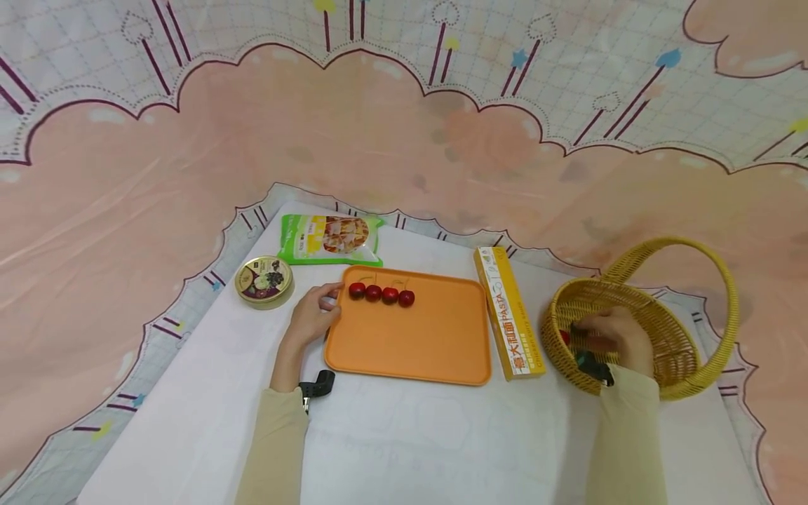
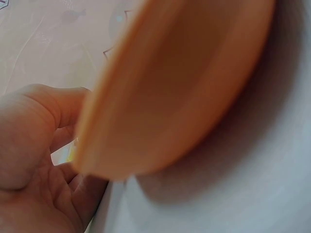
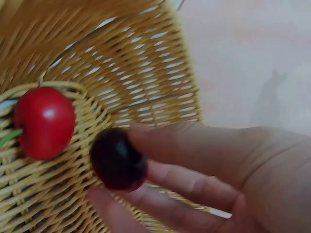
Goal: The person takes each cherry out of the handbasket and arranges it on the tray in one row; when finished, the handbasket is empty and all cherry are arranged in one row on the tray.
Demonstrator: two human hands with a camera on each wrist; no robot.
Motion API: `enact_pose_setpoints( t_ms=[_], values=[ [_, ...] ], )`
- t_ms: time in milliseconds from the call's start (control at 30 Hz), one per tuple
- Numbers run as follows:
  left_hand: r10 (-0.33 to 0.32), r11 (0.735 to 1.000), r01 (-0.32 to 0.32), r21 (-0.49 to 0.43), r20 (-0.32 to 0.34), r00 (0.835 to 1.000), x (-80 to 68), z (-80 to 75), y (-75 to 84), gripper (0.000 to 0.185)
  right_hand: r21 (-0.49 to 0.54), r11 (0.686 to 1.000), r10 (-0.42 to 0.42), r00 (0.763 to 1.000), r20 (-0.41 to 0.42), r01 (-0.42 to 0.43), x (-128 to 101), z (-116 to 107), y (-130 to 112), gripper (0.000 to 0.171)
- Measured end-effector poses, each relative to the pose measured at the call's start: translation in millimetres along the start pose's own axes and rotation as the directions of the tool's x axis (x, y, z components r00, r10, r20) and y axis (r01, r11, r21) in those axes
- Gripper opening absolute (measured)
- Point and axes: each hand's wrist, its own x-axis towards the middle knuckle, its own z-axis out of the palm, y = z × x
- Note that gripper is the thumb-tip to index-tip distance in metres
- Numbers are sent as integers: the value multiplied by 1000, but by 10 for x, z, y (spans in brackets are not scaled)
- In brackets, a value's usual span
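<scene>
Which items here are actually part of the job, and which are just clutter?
In use:
- dark cherry, pinched by the right hand
- red cherry lying in the basket
- four cherries in a row on the orange tray
- left hand at the tray's corner

Lying about:
- pasta box
- green packet
- round tin
</scene>
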Motion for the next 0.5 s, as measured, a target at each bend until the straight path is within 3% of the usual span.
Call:
enact_pose_setpoints(
  t_ms=[200,333,500],
  values=[
    [-12,1000,12,-8,2,1000,8,2,-4,51,201,973,-109,993,-52,117,57,72,-73,30],
    [-10,1000,10,-5,2,1000,6,-2,-2,51,260,942,-195,977,-84,211,78,158,-133,38],
    [-20,1000,20,-7,5,1000,14,10,-8,51,375,891,-219,966,-134,254,50,204,-238,21]
  ],
)
